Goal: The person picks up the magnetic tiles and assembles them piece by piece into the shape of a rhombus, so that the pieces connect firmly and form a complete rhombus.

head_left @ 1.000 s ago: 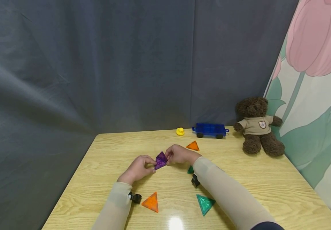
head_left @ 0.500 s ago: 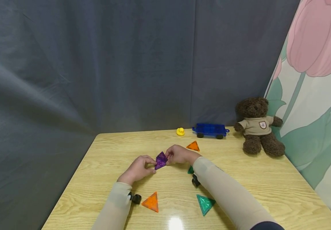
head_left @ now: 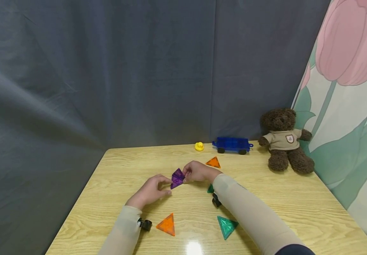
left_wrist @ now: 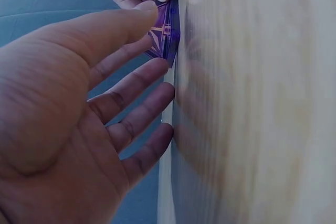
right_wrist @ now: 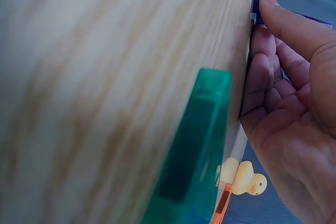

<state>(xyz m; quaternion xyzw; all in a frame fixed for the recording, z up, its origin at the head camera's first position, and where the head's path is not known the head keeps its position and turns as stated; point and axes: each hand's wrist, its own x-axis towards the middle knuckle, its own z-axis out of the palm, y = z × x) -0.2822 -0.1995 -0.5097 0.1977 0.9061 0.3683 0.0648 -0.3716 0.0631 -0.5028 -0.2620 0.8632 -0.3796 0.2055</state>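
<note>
Two purple triangular magnetic tiles, one lying low (head_left: 176, 182) and one tilted up behind it (head_left: 178, 173), meet along an edge mid-table. My right hand (head_left: 199, 171) pinches their right side; in the right wrist view the thumb (right_wrist: 286, 22) presses the purple edge. At their left is my left hand (head_left: 151, 191), its fingers extended and thumb apart from the tiles. The left wrist view shows this palm (left_wrist: 63, 171) with spread fingers, fingertips right by the tabletop, overlapping the purple tile (left_wrist: 160, 38). A green tile (head_left: 210, 189) is partly hidden by the right forearm.
Near the front lie an orange triangular tile (head_left: 167, 225) and a green one (head_left: 227, 227). Another orange tile (head_left: 213, 162) sits beyond the right hand. Along the back stand a yellow duck (head_left: 199, 146), a blue wheeled wagon (head_left: 232, 144) and a brown teddy bear (head_left: 282, 141).
My left hand has drawn slightly back to the left, its thumb and fingers loosening from the purple tiles. The right hand keeps its place at their right side.
</note>
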